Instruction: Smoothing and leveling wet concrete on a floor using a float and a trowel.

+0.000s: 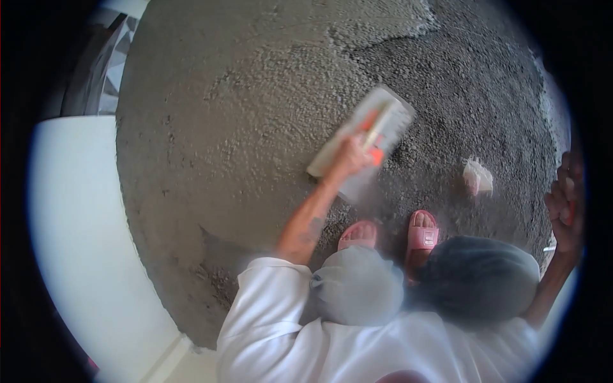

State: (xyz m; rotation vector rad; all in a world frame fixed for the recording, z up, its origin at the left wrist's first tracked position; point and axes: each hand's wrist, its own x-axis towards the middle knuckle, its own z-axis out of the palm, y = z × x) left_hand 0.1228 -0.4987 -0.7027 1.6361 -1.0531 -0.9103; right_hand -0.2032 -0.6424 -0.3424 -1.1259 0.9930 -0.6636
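Where mortar (211, 127) lies, left grip (353, 155) holds a trowel (378, 124).

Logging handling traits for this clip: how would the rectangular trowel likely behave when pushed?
The rectangular trowel is probably stiff: though blurred, it shows no obvious bend. It seems fairly light, since only the left hand grips it. Pushed, it may drag, as the grey mortar beside it looks pebbly.

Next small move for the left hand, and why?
I'd probably slide the trowel, gripped in the left hand, slightly right over the coarse mix: the blade lies about where that dark, grainy surface meets the paler, smoother stretch on the left, so the rough side seems to need it more.
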